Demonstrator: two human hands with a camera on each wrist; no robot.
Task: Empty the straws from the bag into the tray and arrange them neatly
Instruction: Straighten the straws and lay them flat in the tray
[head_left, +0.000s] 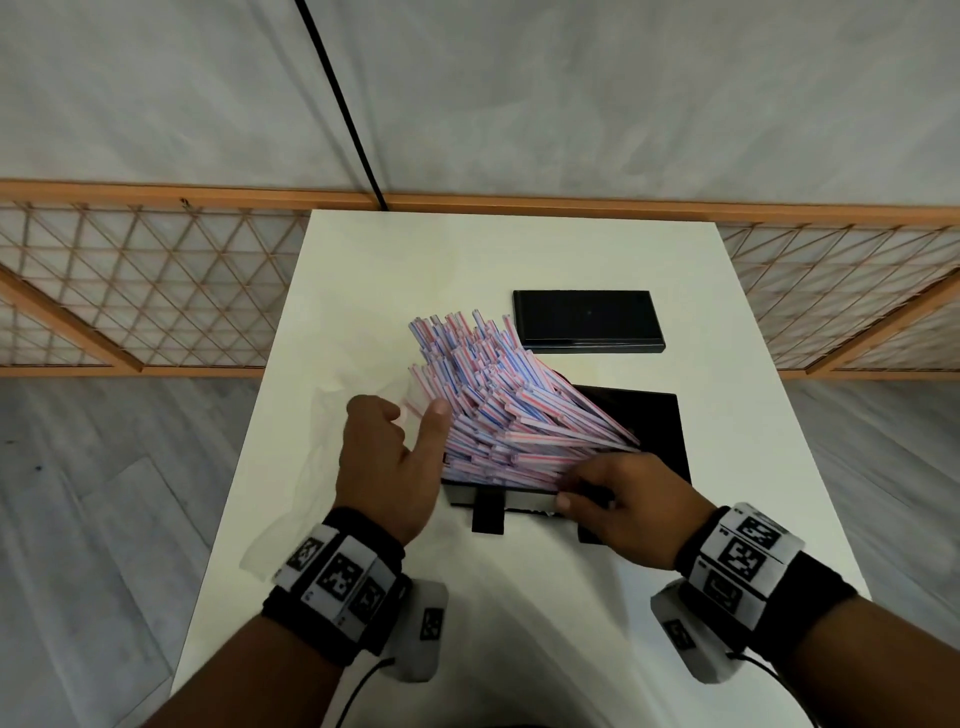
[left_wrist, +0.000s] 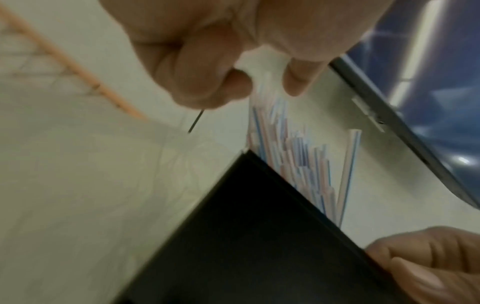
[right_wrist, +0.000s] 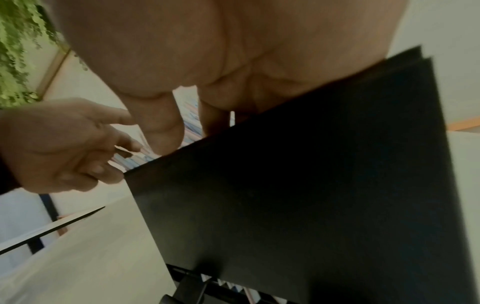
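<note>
A thick bundle of red-, blue- and white-striped straws (head_left: 493, 395) fans up and to the left out of the black tray (head_left: 660, 431) on the white table. My right hand (head_left: 587, 488) grips the straws' near ends at the tray's front wall. My left hand (head_left: 405, 431) is at the left side of the fan, its thumb against the straws and its fingers curled, pinching the clear plastic bag (head_left: 322, 441). The left wrist view shows thin film between finger and thumb of my left hand (left_wrist: 262, 82), the straws (left_wrist: 298, 160) beyond, and the tray wall (left_wrist: 233, 226).
A second flat black box (head_left: 587, 319) lies behind the tray, toward the far right of the table (head_left: 363, 286). A small black bracket (head_left: 488, 512) sticks out from the tray's front. A wooden lattice fence (head_left: 156, 291) runs behind the table.
</note>
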